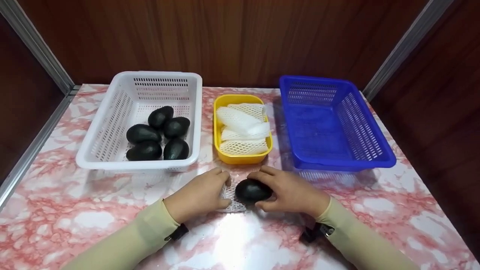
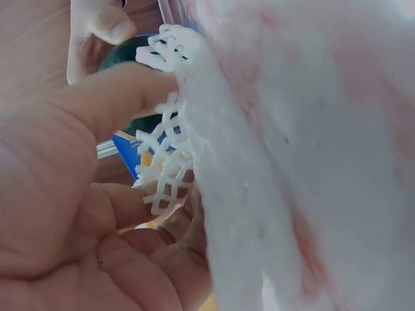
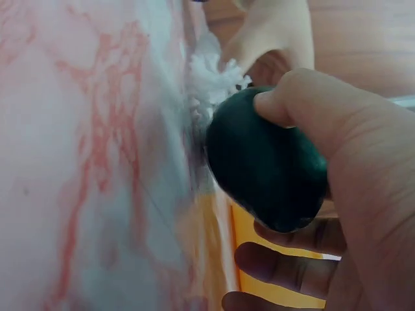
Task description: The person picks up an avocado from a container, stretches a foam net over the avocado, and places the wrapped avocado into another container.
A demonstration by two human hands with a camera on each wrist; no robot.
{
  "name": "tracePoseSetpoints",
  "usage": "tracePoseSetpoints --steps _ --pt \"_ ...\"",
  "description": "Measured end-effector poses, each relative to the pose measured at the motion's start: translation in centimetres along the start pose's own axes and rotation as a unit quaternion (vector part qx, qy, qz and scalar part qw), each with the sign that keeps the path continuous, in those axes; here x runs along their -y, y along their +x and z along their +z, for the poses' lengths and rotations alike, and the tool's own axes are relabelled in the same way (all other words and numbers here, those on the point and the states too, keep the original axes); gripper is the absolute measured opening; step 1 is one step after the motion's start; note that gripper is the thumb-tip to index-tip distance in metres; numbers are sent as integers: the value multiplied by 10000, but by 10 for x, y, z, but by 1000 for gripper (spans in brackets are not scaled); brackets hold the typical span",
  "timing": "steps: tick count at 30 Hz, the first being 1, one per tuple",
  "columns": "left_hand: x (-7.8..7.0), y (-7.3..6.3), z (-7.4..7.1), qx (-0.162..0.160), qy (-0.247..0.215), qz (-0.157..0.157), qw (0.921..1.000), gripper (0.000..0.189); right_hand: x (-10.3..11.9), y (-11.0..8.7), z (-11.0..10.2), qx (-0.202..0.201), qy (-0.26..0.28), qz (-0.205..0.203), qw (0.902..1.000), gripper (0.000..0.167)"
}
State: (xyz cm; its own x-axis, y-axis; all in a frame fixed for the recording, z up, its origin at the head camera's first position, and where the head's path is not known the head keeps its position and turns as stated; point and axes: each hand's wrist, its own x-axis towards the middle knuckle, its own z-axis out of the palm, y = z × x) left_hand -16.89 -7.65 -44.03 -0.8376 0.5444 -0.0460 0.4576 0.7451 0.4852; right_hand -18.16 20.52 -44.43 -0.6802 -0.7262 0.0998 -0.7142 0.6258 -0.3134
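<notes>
My right hand (image 1: 287,189) grips a dark avocado (image 1: 253,190) close over the table, in front of the yellow bin. In the right wrist view, the thumb lies on top of the avocado (image 3: 262,159) and the fingers reach around beneath. Opposite it, my left hand (image 1: 202,195) holds a white foam net sleeve (image 1: 232,200) by its edge. The left wrist view shows the thumb and fingers at the sleeve's mesh mouth (image 2: 172,184), which faces the avocado. Part of the sleeve is hidden by the left hand in the head view.
Several avocados (image 1: 144,151) lie in a white basket (image 1: 86,159) at the left. A yellow bin (image 1: 242,159) with several folded foam net sleeves (image 1: 243,125) stands in the middle. At the right is a blue basket (image 1: 315,131). Wooden panels (image 1: 232,41) enclose the marbled table (image 1: 93,219).
</notes>
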Motion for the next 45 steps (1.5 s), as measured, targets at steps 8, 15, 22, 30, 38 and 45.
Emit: tracePoseSetpoints --steps 8,15,22,30,38,45 --pt "-5 -2 -2 -244 -226 62 9994 40 0 -1 1 80 -56 26 9999 78" --pt "-5 -7 -7 -421 198 546 9974 94 -2 0 1 91 -114 6 9999 78" --pt "-3 -6 -2 227 803 272 9961 75 2 0 1 178 -138 74 9997 79" --pt "-6 -1 3 -128 496 703 9962 42 4 0 0 146 -190 71 9997 78" --pt "-7 0 3 -6 -360 1068 9936 72 6 -1 -1 78 -204 -142 9997 79" --pt "-6 0 3 101 -694 1112 9913 86 6 1 0 -67 -130 21 9999 77"
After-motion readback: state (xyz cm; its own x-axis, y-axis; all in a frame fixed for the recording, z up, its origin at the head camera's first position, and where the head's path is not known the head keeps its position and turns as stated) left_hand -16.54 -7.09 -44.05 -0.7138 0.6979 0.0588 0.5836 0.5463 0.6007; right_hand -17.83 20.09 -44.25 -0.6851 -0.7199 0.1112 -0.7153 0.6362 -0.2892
